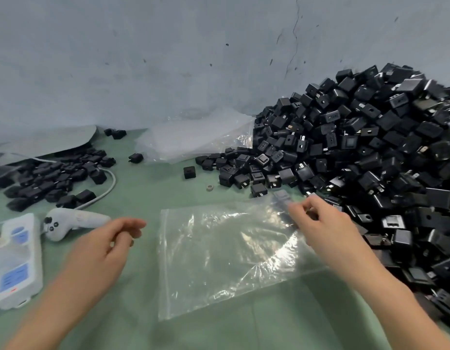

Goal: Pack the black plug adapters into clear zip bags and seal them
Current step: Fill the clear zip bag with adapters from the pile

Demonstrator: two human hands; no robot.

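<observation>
Right hand (320, 224) at zip bag (219, 256) corner

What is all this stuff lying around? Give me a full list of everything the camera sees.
big adapter pile: too many to count, black, right side against the wall
small adapter pile: dozens, black, far left
loose adapters: a few, black, scattered between the piles
clear zip bag: one, transparent, flat at the centre
spare bags: stack, count unclear, clear, by the wall
controller: one, white, cabled, left of the bag
flat device: one, white with blue labels, left edge
small ring: one, grey, beyond the bag
table: one, green, under everything
left hand: fingers loosely curled, holds nothing
right hand: fingers pinch the bag's far right corner
</observation>
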